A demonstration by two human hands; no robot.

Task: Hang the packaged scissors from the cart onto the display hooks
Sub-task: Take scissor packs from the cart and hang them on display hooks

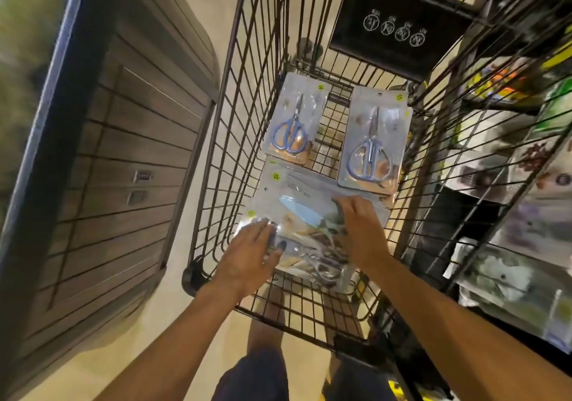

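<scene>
I look down into a black wire cart (pixel 235 140). Two packs of blue-handled scissors lie flat on its floor: one at the far left (pixel 292 122), one at the far right (pixel 373 144). Nearer to me is a stack of larger clear packs (pixel 297 196), the top one showing a pale blue blade. My left hand (pixel 250 256) rests with spread fingers on the stack's near left corner. My right hand (pixel 360 230) lies on the stack's right side, fingertips curled at its upper edge. No pack is lifted. No display hooks are clearly visible.
A large brown slatted storage box (pixel 102 159) stands to the left of the cart. Shelves with blurred packaged goods (pixel 510 215) rise on the right. The cart's black child-seat flap with white icons (pixel 399 26) is at the far end. Beige floor shows below.
</scene>
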